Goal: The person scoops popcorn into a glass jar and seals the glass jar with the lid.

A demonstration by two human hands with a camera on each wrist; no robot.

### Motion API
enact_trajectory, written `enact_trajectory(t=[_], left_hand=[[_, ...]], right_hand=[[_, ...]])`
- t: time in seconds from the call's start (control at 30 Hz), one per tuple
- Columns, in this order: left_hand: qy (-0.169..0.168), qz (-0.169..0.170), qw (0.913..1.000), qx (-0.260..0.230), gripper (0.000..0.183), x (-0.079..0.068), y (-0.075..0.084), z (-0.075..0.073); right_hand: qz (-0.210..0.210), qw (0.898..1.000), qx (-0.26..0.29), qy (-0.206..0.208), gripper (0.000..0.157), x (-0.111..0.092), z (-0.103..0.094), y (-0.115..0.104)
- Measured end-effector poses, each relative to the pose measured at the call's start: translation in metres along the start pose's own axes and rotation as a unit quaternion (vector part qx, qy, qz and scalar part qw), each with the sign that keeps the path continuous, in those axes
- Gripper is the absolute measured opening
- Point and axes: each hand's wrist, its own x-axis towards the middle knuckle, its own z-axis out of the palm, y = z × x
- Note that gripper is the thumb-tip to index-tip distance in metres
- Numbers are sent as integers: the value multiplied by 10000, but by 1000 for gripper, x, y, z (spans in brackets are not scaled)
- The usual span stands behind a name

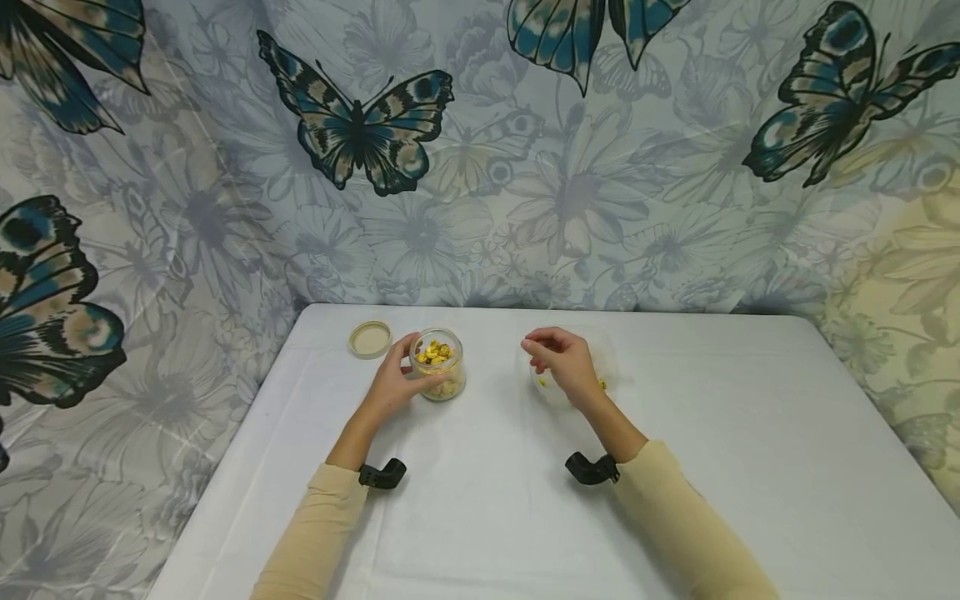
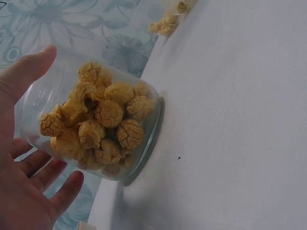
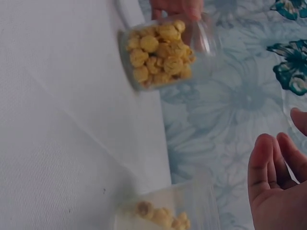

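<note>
A clear glass jar (image 1: 459, 377) stands on the table, part filled with golden caramel popcorn (image 2: 109, 115). My left hand (image 1: 392, 385) holds it from the left side, thumb at the near side and fingers around the far side. My right hand (image 1: 564, 360) hovers over a clear plastic container (image 3: 204, 201), its fingers bent and a gap between thumb and fingertips in the right wrist view. Nothing shows between those fingertips. A few popcorn pieces (image 3: 163, 218) lie at the bottom of that container, which the right hand partly hides in the head view.
A round lid with a pale gold rim (image 1: 370, 340) lies on the table left of the jar. White cloth covers the table (image 1: 480, 517). Behind it hangs a butterfly-patterned fabric (image 1: 480, 208), close to the table's far edge.
</note>
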Motion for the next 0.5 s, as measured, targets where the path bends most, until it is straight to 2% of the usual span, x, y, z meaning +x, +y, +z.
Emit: enact_trajectory(t=[0.3,0.5], left_hand=[[-101,96,9998,-122,89,-1,-5,-3],[-147,84,9998,-121,84,-3,-7,-6]], right_hand=[[83,9995,-210,-239,32,2,18,4],[199,9968,-596,-502,35,2,32,8]])
